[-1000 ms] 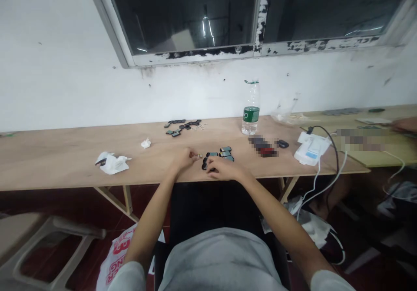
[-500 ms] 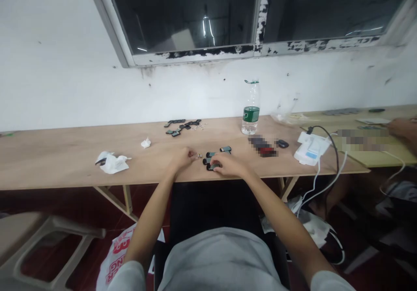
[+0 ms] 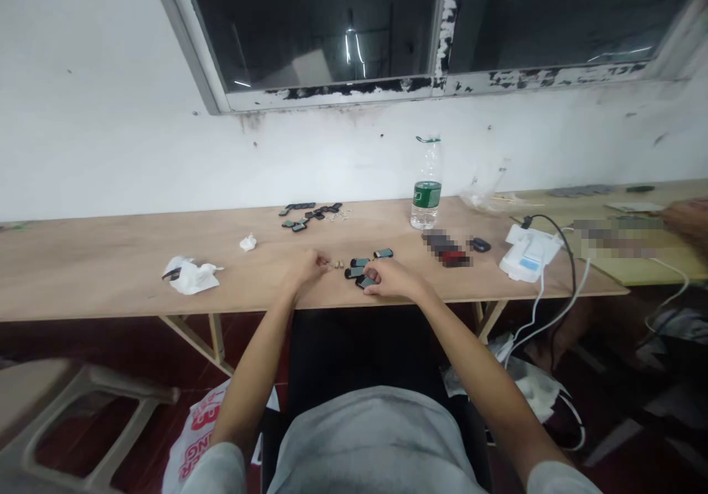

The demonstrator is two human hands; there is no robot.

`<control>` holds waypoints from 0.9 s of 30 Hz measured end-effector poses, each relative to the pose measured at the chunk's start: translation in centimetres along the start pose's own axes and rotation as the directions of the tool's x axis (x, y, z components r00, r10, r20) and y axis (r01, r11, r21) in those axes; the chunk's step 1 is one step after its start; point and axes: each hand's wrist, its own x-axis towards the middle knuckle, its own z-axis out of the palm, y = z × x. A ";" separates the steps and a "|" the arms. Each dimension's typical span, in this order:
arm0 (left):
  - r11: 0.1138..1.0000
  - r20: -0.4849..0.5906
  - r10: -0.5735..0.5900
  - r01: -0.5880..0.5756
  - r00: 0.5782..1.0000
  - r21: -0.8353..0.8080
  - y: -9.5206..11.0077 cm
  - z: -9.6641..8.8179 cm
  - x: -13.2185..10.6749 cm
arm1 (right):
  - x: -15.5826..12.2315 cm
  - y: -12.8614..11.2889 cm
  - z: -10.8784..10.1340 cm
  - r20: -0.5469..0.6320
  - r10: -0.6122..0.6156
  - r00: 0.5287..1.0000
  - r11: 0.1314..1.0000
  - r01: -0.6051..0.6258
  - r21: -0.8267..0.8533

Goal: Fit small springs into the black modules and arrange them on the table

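Head-worn camera is looking forward and down past the person's chest (image 3: 376, 442), facing the worktop (image 3: 110, 273) and window (image 3: 326, 29), framing left hand (image 3: 304, 269) and right hand (image 3: 395, 279) from close behind

Left forearm (image 3: 251, 380) and right forearm (image 3: 476, 357) angle inward to center. Left hand (image 3: 304, 267) is held with its fingers (image 3: 324, 261) drawn together; right hand (image 3: 395, 279) is palm down, its fingers (image 3: 373, 275) curled. Hands stand near, not touching.
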 end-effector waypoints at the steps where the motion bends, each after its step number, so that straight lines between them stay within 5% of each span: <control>1: 1.000 0.012 -0.002 0.002 1.000 -0.003 0.0 -0.1 0.0 | 0.0 0.1 0.0 -0.003 0.011 1.000 1.000 -0.011 0.009; 11: 0.998 0.014 -0.038 0.038 0.999 0.043 0.4 -1.3 -0.4 | 0.6 0.8 0.4 0.003 -0.065 0.998 0.982 0.064 0.179; 15: 0.998 -0.017 -0.050 0.050 0.999 0.049 1.3 -2.6 -1.0 | 0.7 0.4 0.3 -0.100 -0.049 0.994 0.969 0.072 0.234; 20: 0.981 -0.002 0.179 -0.178 0.984 -0.078 4.5 -3.5 -2.7 | 0.6 -0.1 0.0 -0.224 -0.031 0.974 0.955 0.095 0.280; 23: 0.929 0.041 0.349 -0.340 0.936 -0.146 7.0 -3.2 -3.7 | 0.7 -0.1 0.0 -0.257 0.007 0.966 0.916 0.098 0.390; 27: 0.851 -0.053 0.492 -0.493 0.869 -0.181 9.1 -2.3 -4.4 | 0.9 0.0 0.1 -0.331 0.029 0.943 0.864 0.143 0.482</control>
